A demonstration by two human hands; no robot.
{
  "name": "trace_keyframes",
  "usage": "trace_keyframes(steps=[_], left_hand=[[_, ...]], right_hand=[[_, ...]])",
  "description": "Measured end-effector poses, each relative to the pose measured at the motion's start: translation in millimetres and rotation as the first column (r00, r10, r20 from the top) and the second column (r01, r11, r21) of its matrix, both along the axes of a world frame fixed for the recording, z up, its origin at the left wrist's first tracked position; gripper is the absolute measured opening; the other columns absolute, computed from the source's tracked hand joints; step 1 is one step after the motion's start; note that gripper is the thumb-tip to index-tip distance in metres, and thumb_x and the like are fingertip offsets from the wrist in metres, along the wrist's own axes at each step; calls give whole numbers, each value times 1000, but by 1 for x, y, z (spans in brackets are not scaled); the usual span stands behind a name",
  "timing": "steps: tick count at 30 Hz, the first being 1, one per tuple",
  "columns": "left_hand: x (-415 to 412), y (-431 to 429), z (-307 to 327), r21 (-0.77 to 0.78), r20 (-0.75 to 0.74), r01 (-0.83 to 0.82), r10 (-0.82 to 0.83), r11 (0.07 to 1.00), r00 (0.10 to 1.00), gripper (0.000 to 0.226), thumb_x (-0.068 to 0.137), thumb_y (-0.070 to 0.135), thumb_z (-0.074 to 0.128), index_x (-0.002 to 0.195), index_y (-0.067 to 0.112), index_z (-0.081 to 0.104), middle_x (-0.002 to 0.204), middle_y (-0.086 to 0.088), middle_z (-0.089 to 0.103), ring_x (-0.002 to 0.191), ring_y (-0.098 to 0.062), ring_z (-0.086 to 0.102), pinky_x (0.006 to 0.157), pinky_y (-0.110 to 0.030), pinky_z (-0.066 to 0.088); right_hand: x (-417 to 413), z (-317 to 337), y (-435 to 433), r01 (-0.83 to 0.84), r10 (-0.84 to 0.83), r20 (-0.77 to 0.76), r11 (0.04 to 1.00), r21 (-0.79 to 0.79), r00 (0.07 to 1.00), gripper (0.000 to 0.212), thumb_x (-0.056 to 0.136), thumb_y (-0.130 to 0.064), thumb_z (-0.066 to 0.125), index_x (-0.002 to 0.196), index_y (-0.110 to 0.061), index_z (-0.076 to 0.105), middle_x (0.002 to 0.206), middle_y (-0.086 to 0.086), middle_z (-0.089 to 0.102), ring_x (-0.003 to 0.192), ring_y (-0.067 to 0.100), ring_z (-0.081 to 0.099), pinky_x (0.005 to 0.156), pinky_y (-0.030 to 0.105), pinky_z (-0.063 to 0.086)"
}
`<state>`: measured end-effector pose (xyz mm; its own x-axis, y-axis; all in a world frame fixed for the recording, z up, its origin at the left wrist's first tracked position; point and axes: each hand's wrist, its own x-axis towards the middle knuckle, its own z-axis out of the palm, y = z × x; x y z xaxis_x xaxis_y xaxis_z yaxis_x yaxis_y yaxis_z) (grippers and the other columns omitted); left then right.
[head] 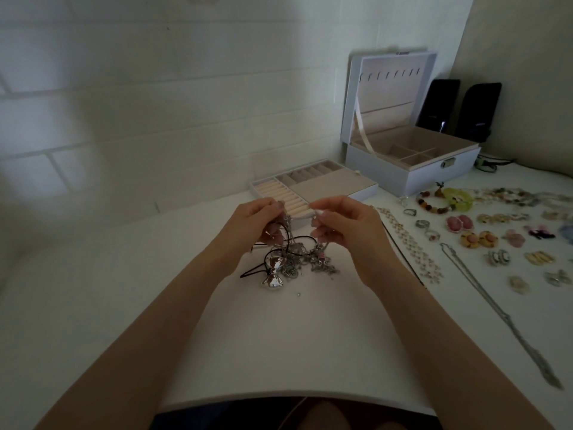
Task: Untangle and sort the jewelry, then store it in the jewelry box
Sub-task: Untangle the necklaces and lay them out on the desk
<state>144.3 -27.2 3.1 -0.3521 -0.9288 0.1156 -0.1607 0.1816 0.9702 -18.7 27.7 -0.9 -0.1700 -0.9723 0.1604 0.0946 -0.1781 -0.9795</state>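
A tangled heap of silver chains (305,262), black cord and a shiny silver bow pendant (273,274) lies on the white table in front of me. My left hand (259,223) and my right hand (344,226) are raised just above the heap, each pinching strands that hang down into it. The white jewelry box (412,172) stands open at the back right, its lid upright and its compartments showing. Its removable tray (338,184) with ring rolls sits on the table just behind my hands.
Sorted pieces lie spread to the right: a long silver necklace (496,308), a pale beaded chain (409,243), rings (423,225), bead bracelets (434,203) and several earring pairs (479,238). Two black speakers (477,111) stand behind the box. A white brick wall runs close along the left.
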Motion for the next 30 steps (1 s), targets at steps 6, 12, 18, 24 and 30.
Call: trace_keyframes(steps=[6, 12, 18, 24, 30], left_hand=[[1, 1, 1, -12, -54, 70, -70, 997, 996, 26, 98, 19, 45, 75, 11, 54, 54, 5, 47, 50, -10, 44, 55, -23, 37], [0, 5, 3, -39, -52, 113, -115, 993, 992, 26, 98, 20, 45, 78, 9, 57, 53, 3, 43, 47, -10, 39, 48, -16, 35], [-1, 5, 2, -27, -77, 125, -127, 992, 989, 25, 97, 20, 46, 78, 9, 58, 54, 1, 41, 47, -10, 37, 46, -16, 34], [2, 4, 3, -39, -51, 119, -121, 992, 991, 12, 93, 10, 53, 85, 9, 62, 55, 5, 45, 50, -8, 38, 50, -17, 35], [2, 5, 4, -62, 60, 108, -105, 992, 993, 12, 89, 1, 55, 84, 9, 62, 54, 11, 50, 49, -5, 40, 51, -15, 37]], right_hand=[[10, -7, 0, 136, -149, -405, 989, -62, 902, 17, 81, -2, 63, 85, -17, 70, 92, -2, 66, 81, 6, 58, 66, 9, 43], [15, -8, 0, 18, -34, -381, 999, -45, 924, 7, 79, -17, 74, 83, -13, 70, 71, -9, 66, 65, -3, 56, 58, 7, 42], [17, -10, 0, -2, -5, -351, 1000, -19, 936, 11, 77, -21, 77, 80, -13, 71, 72, -5, 69, 66, 0, 60, 60, 8, 43], [10, -5, -1, 18, -23, -163, 999, -33, 986, 6, 82, -8, 69, 76, -8, 67, 63, -9, 65, 60, -2, 58, 59, 7, 43], [6, 0, 1, 14, -16, -67, 999, -30, 998, 14, 85, -7, 63, 72, -13, 61, 71, 0, 66, 70, 8, 60, 65, 16, 46]])
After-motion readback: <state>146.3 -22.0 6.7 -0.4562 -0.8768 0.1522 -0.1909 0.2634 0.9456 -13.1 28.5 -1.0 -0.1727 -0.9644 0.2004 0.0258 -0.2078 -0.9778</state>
